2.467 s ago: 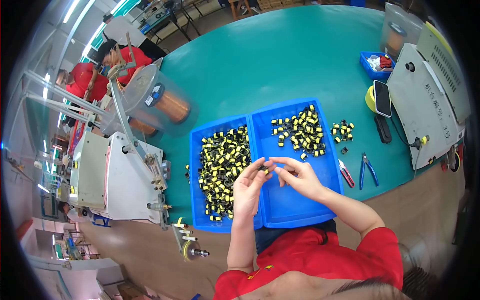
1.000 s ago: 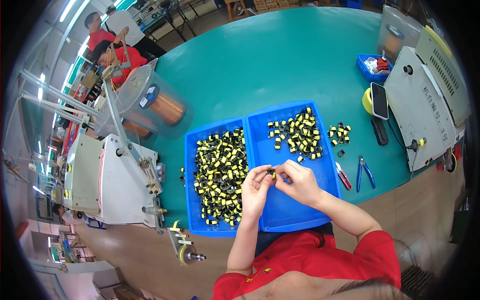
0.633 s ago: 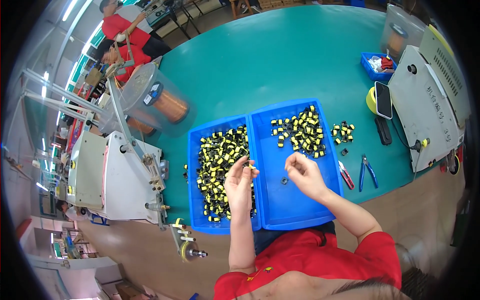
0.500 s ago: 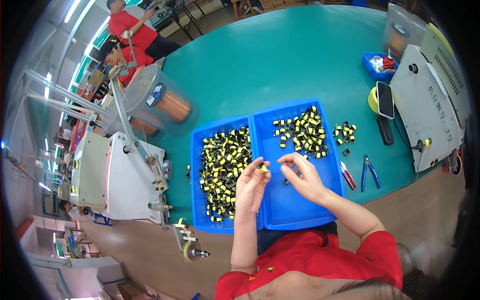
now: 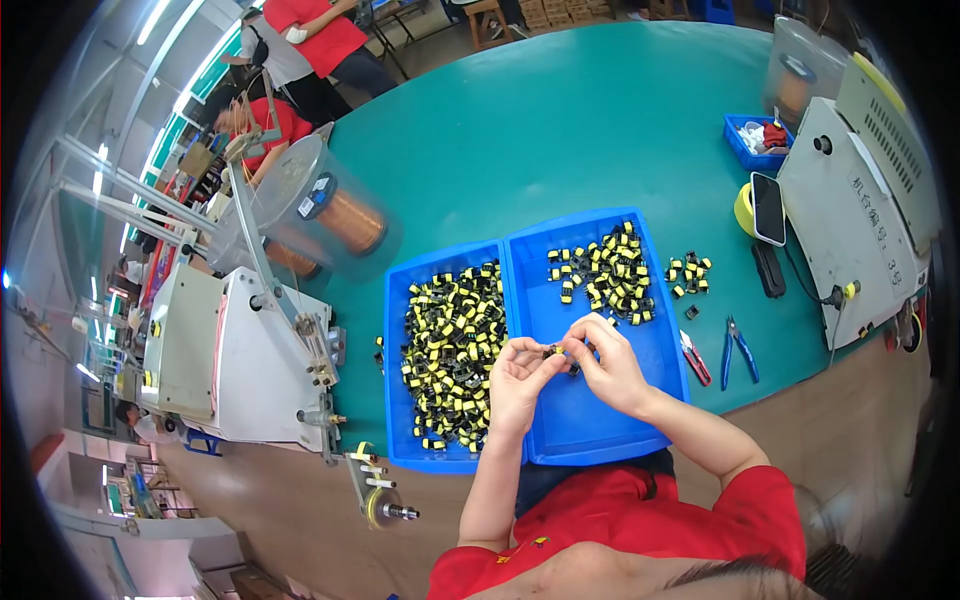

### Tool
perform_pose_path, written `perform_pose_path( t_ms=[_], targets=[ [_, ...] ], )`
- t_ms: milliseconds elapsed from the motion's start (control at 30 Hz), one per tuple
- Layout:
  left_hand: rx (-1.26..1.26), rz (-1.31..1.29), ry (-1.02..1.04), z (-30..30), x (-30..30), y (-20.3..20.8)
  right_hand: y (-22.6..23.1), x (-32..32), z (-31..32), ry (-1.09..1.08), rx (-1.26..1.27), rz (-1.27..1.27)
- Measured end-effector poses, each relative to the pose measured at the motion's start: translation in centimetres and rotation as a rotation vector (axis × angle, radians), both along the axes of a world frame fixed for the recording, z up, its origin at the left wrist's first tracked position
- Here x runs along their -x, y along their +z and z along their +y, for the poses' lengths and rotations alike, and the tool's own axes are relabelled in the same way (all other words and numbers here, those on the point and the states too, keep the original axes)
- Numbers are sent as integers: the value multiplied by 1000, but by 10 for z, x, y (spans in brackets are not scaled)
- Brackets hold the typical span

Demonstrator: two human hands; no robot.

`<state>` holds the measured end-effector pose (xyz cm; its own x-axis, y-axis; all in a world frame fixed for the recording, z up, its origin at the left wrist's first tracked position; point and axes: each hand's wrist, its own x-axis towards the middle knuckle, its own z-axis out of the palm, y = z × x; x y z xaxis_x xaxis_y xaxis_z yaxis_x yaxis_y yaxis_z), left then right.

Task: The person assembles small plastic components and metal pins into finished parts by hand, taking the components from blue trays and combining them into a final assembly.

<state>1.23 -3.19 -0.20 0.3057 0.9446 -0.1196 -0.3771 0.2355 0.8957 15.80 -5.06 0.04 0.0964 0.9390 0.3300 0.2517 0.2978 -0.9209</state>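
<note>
Over the right-hand blue tray (image 5: 580, 430), my left hand (image 5: 515, 388) and my right hand (image 5: 612, 372) meet fingertip to fingertip. Between them they pinch a small black coil bobbin wrapped in yellow tape (image 5: 556, 351), mostly covered by the fingers. Another dark piece shows just under my right fingertips, too small to make out. The left-hand blue tray (image 5: 394, 350) is heaped with the same kind of taped bobbins (image 5: 452, 350). A smaller pile of bobbins (image 5: 620, 275) lies in the far part of the right-hand tray.
Right of the trays lie loose bobbins (image 5: 690, 270), red-handled cutters (image 5: 696, 360), blue-handled pliers (image 5: 738, 350) and a phone (image 5: 768, 208). Grey machines stand left (image 5: 265, 365) and right (image 5: 850, 220), near copper wire spools (image 5: 350, 220). Co-workers (image 5: 325, 45) are at the far left.
My left hand has moved right, carrying the bobbin, and my right hand has closed in on it, so the fingertips now meet. In the background, the co-workers have shifted.
</note>
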Motion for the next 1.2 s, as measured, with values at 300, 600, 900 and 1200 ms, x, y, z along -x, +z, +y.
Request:
perform_pose_path(
  t_ms=[300,600,900,1200],
  targets=[
    [107,26,-37,-1,5,-2,1,0,-3,-49,-13,-71],
    [142,-42,-25,-1,5,5,-3,-1,-1,-42,115,21],
    [54,-23,121,3,6,-6,-1,-1,-3,-79,57,82],
    [83,-100,-20,-1,4,-7,-6,0,-1,94,208,321]
  ],
)
